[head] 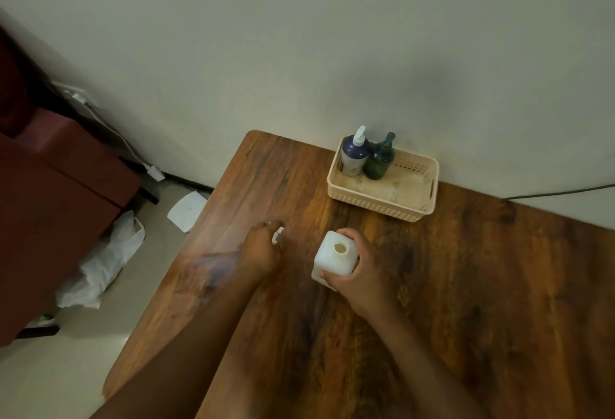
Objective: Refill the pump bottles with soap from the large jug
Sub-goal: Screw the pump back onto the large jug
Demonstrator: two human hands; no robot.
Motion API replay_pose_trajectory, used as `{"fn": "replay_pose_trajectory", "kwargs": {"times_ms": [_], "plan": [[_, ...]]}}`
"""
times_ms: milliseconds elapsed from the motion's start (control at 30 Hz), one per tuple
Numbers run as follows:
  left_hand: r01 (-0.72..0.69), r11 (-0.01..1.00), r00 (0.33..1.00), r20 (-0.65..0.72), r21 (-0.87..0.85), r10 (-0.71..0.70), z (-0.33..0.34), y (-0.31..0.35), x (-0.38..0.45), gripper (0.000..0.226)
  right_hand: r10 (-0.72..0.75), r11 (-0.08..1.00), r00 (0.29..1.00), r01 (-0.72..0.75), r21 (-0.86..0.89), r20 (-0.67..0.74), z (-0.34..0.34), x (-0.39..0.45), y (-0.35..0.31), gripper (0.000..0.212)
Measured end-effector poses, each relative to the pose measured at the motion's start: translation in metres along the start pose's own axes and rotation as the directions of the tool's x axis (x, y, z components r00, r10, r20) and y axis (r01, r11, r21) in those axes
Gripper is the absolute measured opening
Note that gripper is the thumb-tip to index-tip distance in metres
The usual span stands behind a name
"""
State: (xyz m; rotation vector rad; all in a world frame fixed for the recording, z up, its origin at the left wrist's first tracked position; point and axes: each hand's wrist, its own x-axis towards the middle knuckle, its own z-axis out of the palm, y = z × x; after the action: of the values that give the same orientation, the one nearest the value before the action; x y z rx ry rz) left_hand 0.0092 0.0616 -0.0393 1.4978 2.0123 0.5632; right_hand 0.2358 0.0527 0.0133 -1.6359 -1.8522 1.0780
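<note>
A squat, square-shouldered white plastic jug (334,257) stands upright on the dark wood-grain counter (466,285), its round mouth open. The right hand (357,269) is wrapped around its side. The left hand (261,249) is curled over a small white cap (278,235) resting on the counter. Behind, a cream perforated plastic basket (382,200) holds two rounded pump bottles: navy (355,154) and dark green (379,159).

No legible text, brand or number is shown. A pale label on the navy bottle (354,152), far right in the basket (382,202), is too blurred to be read.
</note>
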Motion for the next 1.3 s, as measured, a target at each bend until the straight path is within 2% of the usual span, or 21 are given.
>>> {"fn": "replay_pose_trajectory", "kwargs": {"times_ms": [67, 167, 233, 333, 467, 567, 700, 800, 967, 1100, 1300], "plan": [[-0.101, 0.991, 0.994, -0.06, -0.093, 0.096, -0.002, 0.023, -0.001, 0.033, 0.012, 1.0, 1.0, -0.012, 0.01, -0.028, -0.016, -0.003, 0.002, 0.087], [-0.133, 0.972, 0.991, -0.05, -0.196, 0.126, -0.007, 0.063, 0.003, 0.028, 0.008, 1.0, 0.998, -0.007, 0.008, -0.066, -0.042, -0.008, 0.002, 0.085], [-0.174, 0.955, 0.984, -0.072, -0.241, 0.161, -0.013, 0.097, 0.004, 0.032, 0.006, 1.0, 0.995, -0.005, 0.007, -0.099, -0.063, -0.013, 0.001, 0.084], [-0.318, 0.903, 0.945, -0.167, -0.288, 0.28, -0.029, 0.151, 0.002, 0.04, -0.005, 1.0, 0.99, 0.007, 0.016, -0.142, -0.094, -0.023, -0.003, 0.084], [-0.341, 0.863, 0.936, -0.221, -0.374, 0.274, -0.066, 0.226, -0.006, 0.052, -0.054, 0.999, 0.981, 0.054, -0.003, -0.186, -0.135, -0.036, -0.007, 0.084], [-0.385, 0.825, 0.917, -0.274, -0.413, 0.29, -0.1, 0.279, -0.02, 0.05, -0.082, 0.996, 0.976, 0.072, -0.053, -0.204, -0.158, -0.044, -0.013, 0.086], [-0.524, 0.743, 0.846, -0.358, -0.417, 0.395, -0.144, 0.351, -0.052, 0.048, -0.082, 0.996, 0.973, 0.074, -0.043, -0.218, -0.187, -0.054, -0.021, 0.087], [-0.615, 0.67, 0.785, -0.406, -0.416, 0.468, -0.167, 0.396, -0.077, 0.047, -0.155, 0.987, 0.96, 0.137, -0.088, -0.235, -0.203, -0.06, -0.029, 0.087], [-0.682, 0.616, 0.729, -0.433, -0.394, 0.53, -0.173, 0.437, -0.104, 0.047, -0.22, 0.973, 0.938, 0.193, -0.122, -0.268, -0.22, -0.068, -0.04, 0.086], [-0.683, 0.613, 0.729, -0.433, -0.398, 0.531, -0.168, 0.447, -0.113, 0.049, -0.239, 0.971, 0.928, 0.22, -0.1, -0.287, -0.228, -0.073, -0.046, 0.089], [-0.683, 0.621, 0.728, -0.425, -0.385, 0.537, -0.157, 0.451, -0.118, 0.049, -0.277, 0.958, 0.922, 0.243, -0.153, -0.269, -0.241, -0.077, -0.051, 0.085]]}}
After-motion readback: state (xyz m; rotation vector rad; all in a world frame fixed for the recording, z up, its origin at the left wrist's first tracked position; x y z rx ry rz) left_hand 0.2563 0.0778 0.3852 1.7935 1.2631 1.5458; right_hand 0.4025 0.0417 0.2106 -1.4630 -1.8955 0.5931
